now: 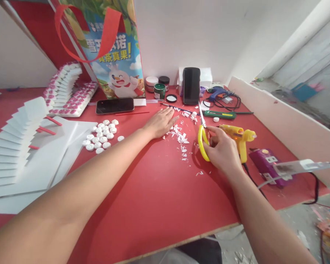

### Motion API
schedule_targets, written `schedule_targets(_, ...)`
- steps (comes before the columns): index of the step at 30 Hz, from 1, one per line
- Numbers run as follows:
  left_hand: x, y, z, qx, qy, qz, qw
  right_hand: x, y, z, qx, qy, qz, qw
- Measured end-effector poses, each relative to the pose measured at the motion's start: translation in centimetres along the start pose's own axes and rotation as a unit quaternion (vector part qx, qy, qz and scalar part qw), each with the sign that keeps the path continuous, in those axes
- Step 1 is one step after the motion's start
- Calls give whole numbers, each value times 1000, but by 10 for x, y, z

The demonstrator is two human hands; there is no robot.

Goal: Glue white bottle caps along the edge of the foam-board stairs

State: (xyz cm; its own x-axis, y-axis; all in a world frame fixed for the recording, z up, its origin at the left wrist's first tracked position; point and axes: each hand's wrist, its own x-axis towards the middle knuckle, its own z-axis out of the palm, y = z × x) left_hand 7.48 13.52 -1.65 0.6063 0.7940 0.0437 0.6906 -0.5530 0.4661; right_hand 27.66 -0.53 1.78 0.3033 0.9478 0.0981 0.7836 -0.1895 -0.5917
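Note:
My left hand (161, 123) lies palm down on the red tabletop with its fingers stretched out, beside a strip of white scraps (183, 138). On the other side of the scraps, my right hand (222, 150) grips yellow-handled scissors (200, 145), whose blades point away from me. Some of the right fingers are hidden behind the hand and the handle. A cluster of small white swirl-shaped rounds (100, 136) sits left of my left forearm. A thin dark brush-like stick (180, 109) lies just beyond my left fingertips.
A yellow glue gun (236, 134), a purple box (271, 165) and a green-handled tool (220, 114) lie at right. Behind stand a phone (191, 86), paint jars (159, 91) and a printed bag (118, 55). A fanned white paper model (19, 143) occupies the left.

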Motion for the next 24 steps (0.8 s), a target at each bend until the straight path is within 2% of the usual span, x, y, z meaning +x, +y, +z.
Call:
schedule_targets(4,-27,8,-3,-148,26,58,987,1,2,1,21,5,-1,1000)
schedule_targets(6,-28,9,-5,-178,61,82,979,2,4,2,50,3,1,999)
schedule_targets(8,-17,9,-6,-162,65,71,982,3,5,3,90,-2,9,996)
schedule_targets(11,8,7,-3,-94,0,13,995,6,4,1,129,-8,38,991)
schedule_targets(13,19,7,0,-51,-36,1,998,9,2,-2,113,-16,68,991)
schedule_targets(15,23,8,2,-28,-56,16,998,12,-1,-6,68,-31,93,993)
schedule_targets(20,12,13,3,-46,-63,62,995,23,-6,-9,-18,-70,84,994)
schedule_targets(24,-10,30,8,-96,-56,86,990,20,-9,-10,-53,-94,64,992)
